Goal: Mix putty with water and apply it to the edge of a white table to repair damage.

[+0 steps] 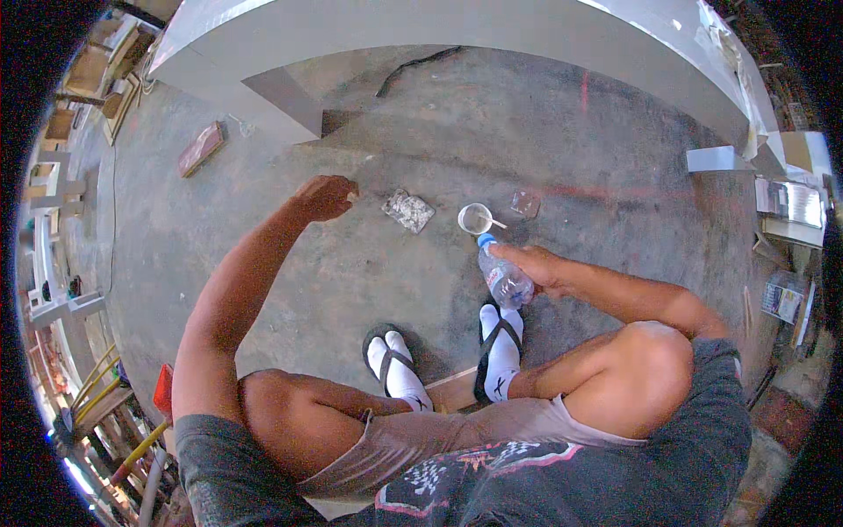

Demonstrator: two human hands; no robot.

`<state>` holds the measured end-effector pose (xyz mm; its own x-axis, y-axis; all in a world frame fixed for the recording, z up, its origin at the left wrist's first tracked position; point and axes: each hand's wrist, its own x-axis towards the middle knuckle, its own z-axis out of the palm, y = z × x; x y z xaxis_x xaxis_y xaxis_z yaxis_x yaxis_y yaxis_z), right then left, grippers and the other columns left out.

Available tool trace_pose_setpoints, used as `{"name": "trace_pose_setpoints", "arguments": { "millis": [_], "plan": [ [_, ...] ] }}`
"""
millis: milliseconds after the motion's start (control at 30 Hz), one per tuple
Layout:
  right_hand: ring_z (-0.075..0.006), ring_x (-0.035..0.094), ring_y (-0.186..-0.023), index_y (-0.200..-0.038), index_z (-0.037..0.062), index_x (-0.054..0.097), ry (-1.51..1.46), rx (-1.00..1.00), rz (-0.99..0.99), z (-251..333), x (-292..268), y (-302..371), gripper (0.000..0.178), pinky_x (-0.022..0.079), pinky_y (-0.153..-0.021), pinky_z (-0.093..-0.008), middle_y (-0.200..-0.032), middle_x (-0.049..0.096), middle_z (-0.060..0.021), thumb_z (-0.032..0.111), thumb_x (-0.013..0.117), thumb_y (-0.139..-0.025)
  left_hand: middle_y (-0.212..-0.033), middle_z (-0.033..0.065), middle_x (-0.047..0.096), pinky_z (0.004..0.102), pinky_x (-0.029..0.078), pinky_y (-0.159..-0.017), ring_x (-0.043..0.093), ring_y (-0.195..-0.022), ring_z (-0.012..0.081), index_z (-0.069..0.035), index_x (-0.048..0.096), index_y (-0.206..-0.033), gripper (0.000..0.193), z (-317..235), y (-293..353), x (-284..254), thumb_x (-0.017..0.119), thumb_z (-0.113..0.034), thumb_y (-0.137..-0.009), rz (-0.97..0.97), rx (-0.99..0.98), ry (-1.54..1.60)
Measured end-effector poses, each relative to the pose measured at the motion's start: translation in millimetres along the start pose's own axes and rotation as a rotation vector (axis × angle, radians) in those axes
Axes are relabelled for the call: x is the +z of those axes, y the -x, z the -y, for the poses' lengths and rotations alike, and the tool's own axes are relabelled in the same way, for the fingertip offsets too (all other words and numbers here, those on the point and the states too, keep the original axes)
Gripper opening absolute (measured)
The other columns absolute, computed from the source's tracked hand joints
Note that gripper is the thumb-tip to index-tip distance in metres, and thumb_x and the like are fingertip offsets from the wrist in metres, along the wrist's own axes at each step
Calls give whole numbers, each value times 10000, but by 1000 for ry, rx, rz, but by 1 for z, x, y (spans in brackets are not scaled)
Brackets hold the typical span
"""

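My right hand [540, 268] is wrapped round a clear plastic bottle [507, 279] with a blue cap on it. The bottle is tilted, its capped end pointing away from me towards a small white cup [464, 226]. A pale stick [498, 223] pokes out of the cup, which has some greyish stuff inside. Out to the left, above the floor, my left hand [325, 198] is closed with its fingers curled. Something small and pale shows at those fingertips, too little to name. Between the hands lies a flat block smeared with white [408, 211].
A brown square piece [526, 204] lies right of the cup. Farther left is a reddish-brown block [201, 149]. A large grey panelled structure [492, 28] arches across the far side, with a dark strip [417, 68] beneath. My sandalled feet [502, 351] rest on the concrete floor [290, 290].
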<state>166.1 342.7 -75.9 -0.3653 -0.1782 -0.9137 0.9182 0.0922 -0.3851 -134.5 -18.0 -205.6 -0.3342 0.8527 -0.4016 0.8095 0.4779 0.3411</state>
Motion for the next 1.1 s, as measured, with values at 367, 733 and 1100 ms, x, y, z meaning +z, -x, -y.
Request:
{"name": "trace_pose_setpoints", "arguments": {
  "millis": [367, 733, 1100],
  "plan": [
    [-194, 742, -860, -1222, 84, 722, 18, -38, 47, -17, -5, -23, 669, 575, -648, -394, -1053, 771, -72, 695, 553, -1011, -1227, 149, 734, 520, 547, -987, 690, -1163, 377, -128, 684, -1249, 332, -11, -13, 3, 720, -219, -931, 53, -37, 25],
    [-161, 727, -803, -1151, 57, 744, 61, -80, 63, -29, -4, -40, 661, 572, -667, -351, -976, 768, -52, 679, 557, -1027, -1256, 122, 736, 522, 551, -1002, 705, -1160, 350, -175, 675, -1295, 360, 0, -9, 21, 704, -264, -947, 51, -10, 11],
    [-150, 717, -792, -1110, 50, 739, 93, -103, 58, -35, -2, -52, 614, 572, -700, -336, -963, 757, -59, 640, 588, -1034, -1274, 154, 713, 524, 524, -1034, 671, -1203, 376, -123, 668, -1274, 353, -10, -5, 17, 706, -225, -938, 91, -19, 16]
  ]
}}
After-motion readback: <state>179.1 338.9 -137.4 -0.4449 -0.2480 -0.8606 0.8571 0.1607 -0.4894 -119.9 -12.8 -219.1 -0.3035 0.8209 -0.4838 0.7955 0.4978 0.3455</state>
